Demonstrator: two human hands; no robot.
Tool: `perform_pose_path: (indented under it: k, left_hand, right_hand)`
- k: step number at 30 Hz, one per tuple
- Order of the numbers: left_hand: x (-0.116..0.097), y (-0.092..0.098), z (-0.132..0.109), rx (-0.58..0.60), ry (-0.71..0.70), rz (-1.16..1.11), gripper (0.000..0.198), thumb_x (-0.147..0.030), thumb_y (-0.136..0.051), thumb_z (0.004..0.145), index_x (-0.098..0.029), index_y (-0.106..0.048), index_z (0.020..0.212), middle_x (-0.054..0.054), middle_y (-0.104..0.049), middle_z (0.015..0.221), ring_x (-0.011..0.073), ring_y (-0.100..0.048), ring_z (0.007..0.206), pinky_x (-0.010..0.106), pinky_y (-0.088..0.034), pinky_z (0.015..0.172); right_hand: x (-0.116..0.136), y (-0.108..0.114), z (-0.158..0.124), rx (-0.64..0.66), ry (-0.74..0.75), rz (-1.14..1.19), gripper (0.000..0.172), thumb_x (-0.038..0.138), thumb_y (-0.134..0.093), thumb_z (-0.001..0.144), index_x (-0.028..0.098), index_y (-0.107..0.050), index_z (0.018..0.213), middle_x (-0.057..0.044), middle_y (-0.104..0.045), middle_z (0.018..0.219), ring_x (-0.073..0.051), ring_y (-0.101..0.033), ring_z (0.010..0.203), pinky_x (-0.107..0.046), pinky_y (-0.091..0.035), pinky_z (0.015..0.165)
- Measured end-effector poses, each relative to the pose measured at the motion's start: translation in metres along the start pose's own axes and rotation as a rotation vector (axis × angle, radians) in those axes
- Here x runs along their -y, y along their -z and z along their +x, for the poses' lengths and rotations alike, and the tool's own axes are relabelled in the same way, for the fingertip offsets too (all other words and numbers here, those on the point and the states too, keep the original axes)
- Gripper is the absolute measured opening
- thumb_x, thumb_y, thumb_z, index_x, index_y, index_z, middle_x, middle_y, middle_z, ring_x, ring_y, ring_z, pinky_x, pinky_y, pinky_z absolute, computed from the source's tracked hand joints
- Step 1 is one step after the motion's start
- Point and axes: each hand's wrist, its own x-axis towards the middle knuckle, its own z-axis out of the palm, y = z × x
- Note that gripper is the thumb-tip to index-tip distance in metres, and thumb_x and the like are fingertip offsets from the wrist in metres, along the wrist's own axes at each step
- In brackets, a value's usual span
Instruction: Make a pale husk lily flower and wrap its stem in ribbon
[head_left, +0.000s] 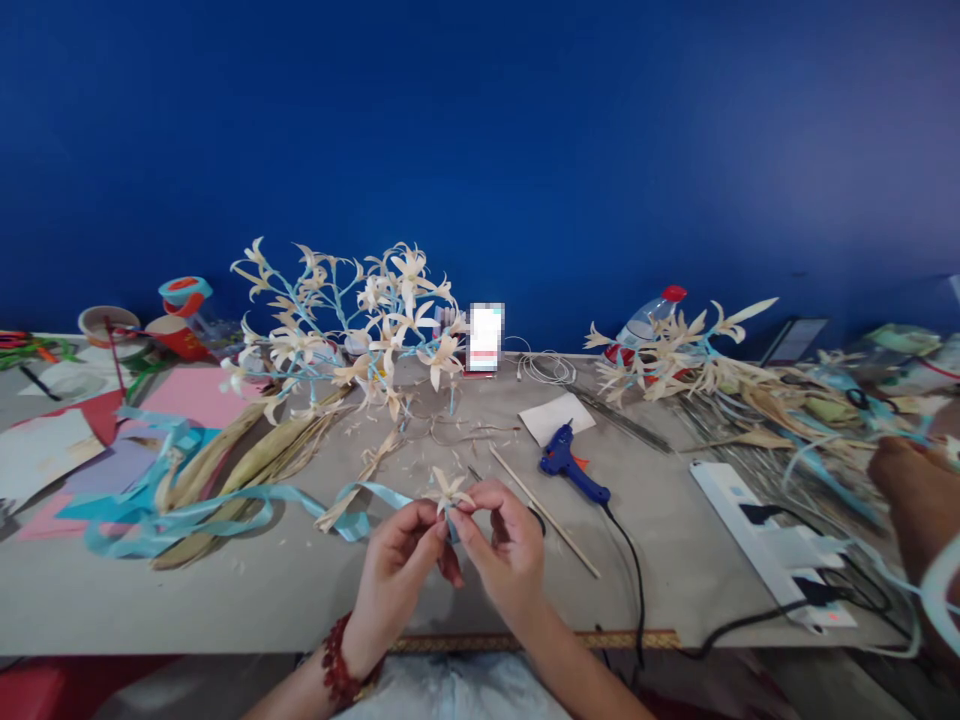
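Note:
Between my two hands, near the front of the table, is a small cream flower (450,487) that looks made of dried husk. My left hand (401,565) pinches it low on its left side. The thumb and fingertips of my right hand (504,545) close on its base from the right. A light blue ribbon (285,493) runs across the table from the left and ends behind my left fingers; its end is hidden there. Just right of my right hand lie a thin wooden stick (547,515) and a blue glue gun (571,465).
Branches of finished husk flowers (337,330) stand at the back left, with more flowers (675,350) at the back right. Dried husks (255,460) and coloured paper lie left. A white power strip (765,550) and another person's hand (907,490) are on the right.

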Motion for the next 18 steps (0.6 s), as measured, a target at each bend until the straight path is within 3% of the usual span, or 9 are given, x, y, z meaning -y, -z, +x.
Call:
perform_pose_path:
  k: [18]
  left_hand:
    - [-0.0011, 0.0014, -0.0033, 0.023, -0.014, 0.071, 0.022, -0.036, -0.061, 0.086, -0.016, -0.062, 0.080, -0.002, -0.062, 0.058, 0.0119, -0.060, 0.045, 0.023, -0.047, 0.050]
  right_hand:
    - [0.0003, 0.0035, 0.0036, 0.019, -0.013, -0.029, 0.005, 0.020, -0.062, 0.083, 0.023, -0.060, 0.086, -0.004, -0.062, 0.085, -0.020, -0.060, 0.083, -0.034, -0.049, 0.078]
